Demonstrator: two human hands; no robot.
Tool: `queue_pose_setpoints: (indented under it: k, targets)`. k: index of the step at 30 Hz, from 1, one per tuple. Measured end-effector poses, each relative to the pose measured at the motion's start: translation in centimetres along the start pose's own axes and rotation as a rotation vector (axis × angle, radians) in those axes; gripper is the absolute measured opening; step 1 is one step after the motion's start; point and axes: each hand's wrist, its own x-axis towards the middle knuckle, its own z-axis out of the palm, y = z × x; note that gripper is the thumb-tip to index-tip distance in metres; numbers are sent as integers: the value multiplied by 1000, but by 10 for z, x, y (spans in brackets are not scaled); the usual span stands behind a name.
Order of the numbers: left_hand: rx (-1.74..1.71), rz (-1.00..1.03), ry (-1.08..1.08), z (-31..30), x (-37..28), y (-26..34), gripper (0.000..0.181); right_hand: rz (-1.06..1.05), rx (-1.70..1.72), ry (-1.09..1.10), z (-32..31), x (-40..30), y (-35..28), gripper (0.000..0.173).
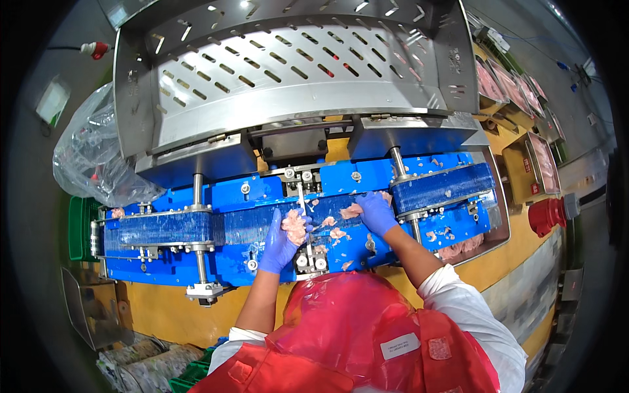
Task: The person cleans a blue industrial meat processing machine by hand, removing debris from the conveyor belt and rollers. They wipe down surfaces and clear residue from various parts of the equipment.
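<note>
My left hand (281,240), in a blue-violet glove, holds a clump of pale pink raw meat (295,227) on its upturned palm, over the middle of a blue ribbed conveyor belt (241,227). Palm down, my right hand (376,212) is on the belt's right part, with a piece of meat (351,211) at its fingertips and more meat beyond the fingers. Whether those fingers grip it is hard to tell. Scraps of meat (338,233) lie between the hands and on the blue side plates. A narrow metal bracket crosses the belt beside my left hand.
A raised slotted steel guard (295,59) spans the far side. Upper belt units (444,189) stand at both ends on steel posts. A green crate (81,228) is at the left end, a steel tub (501,231) with meat at the right. Meat-filled containers (543,162) stand farther right.
</note>
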Motion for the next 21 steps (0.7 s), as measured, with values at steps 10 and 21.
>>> queue_pose_setpoints:
  k: [10, 21]
  targets:
    - [118, -133, -106, 76, 61, -73, 24, 169, 1048, 274, -132, -23, -45, 28]
    - [544, -740, -712, 311, 89, -274, 45, 642, 313, 1304, -200, -200, 63, 37]
